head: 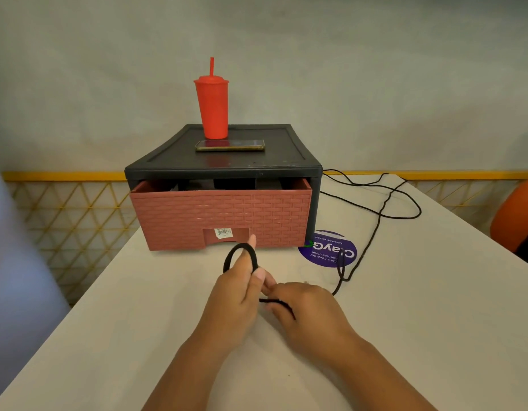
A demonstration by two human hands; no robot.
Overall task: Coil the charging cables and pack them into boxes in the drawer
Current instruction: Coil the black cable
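My left hand [239, 287] grips a small coil of black charging cable [228, 256], its loop standing up in front of the drawer. My right hand [304, 307] pinches the same cable just right of the coil. The loose length of the black cable [372, 235] trails right across the table and loops back to the cabinet's right side. The reddish brick-patterned drawer [221, 218] sits slightly pulled out of its black cabinet [227, 164]. Dark shapes show inside the drawer; I cannot tell what they are.
A red tumbler with a straw [212, 108] and a phone [230, 145] stand on the cabinet top. A round purple sticker [328, 249] lies on the white table [138, 321]. Yellow mesh railing [64, 209] runs behind; something orange [515, 215] is at the right.
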